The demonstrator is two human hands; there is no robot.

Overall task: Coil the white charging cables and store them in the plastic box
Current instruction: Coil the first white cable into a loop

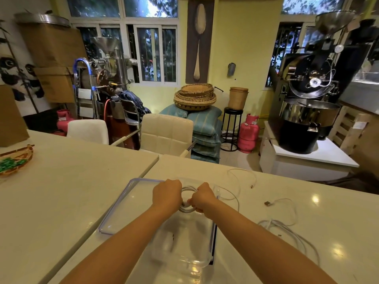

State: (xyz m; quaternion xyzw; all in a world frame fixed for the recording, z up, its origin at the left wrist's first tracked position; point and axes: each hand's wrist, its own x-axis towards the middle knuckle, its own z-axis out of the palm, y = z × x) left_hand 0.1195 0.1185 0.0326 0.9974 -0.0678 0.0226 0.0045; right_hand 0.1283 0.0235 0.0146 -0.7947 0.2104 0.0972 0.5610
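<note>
A coil of white charging cable (187,208) hangs between my two hands over the far end of the clear plastic box (184,257). My left hand (167,194) grips the coil's left side. My right hand (203,198) pinches its right side, and the cable's loose tail (235,196) trails off to the right across the table. The box's clear lid (123,208) with a bluish rim lies flat to the left of the box. Two more white cables lie loose on the table at right, one far (244,175) and one near (287,226).
A wicker tray (14,160) holding green bits sits at the table's left edge, beside a brown cardboard piece (10,119). Two cream chairs (166,132) stand behind the table. A seam (114,203) divides the two tabletops.
</note>
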